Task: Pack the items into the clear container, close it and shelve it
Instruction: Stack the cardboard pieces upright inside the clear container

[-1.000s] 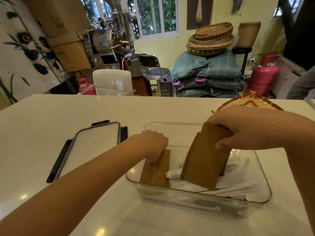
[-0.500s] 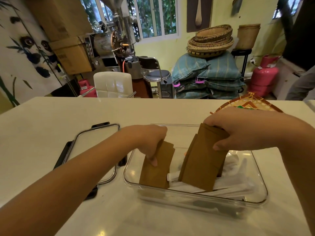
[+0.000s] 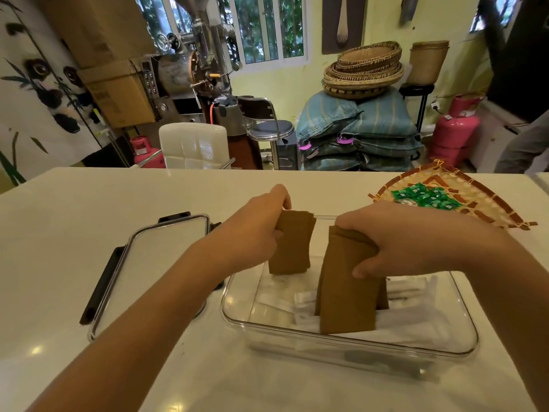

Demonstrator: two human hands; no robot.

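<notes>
A clear rectangular container (image 3: 463, 349) stands on the white table in front of me, with white packets (image 3: 416, 295) lying in its bottom. My left hand (image 3: 261, 230) grips a small stack of brown paper sleeves (image 3: 292, 248) by its top, lifted above the container's left end. My right hand (image 3: 395, 239) grips a larger stack of brown sleeves (image 3: 344, 295) standing upright inside the container on the white packets. The container's clear lid (image 3: 160, 257) with black clasps lies flat on the table to the left.
A woven tray (image 3: 487, 203) holding several green packets (image 3: 424, 197) sits at the table's far right. Behind the table are a white chair (image 3: 193, 144), a stool, stacked sacks with baskets, and pink gas cylinders. A person's leg shows at the far right edge.
My left hand has lifted its brown stack up from the container's left end and back toward the far rim. The right hand keeps holding its stack upright.
</notes>
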